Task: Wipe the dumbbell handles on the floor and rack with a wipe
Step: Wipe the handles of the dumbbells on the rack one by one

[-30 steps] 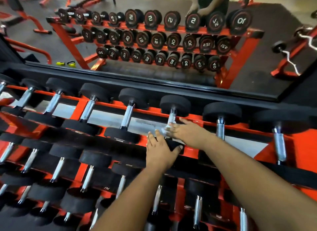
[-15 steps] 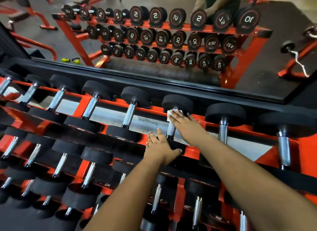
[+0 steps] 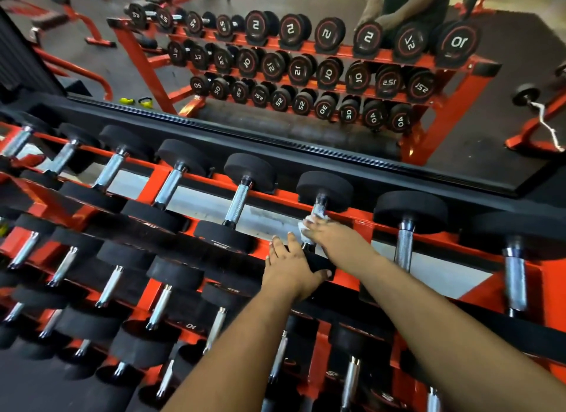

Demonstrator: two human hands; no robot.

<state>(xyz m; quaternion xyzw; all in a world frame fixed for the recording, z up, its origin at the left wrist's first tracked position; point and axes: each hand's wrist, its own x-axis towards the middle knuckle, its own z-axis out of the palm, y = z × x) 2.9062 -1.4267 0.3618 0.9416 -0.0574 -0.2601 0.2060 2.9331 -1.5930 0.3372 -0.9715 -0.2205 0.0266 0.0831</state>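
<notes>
Dumbbells on rack, wipe on one handle

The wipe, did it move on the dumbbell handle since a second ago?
Yes. The right hand slid the wipe up the dumbbell handle toward the far weight, then back down toward the middle. The left hand stayed resting on the near weight; the dumbbell stayed on the rack.
</notes>
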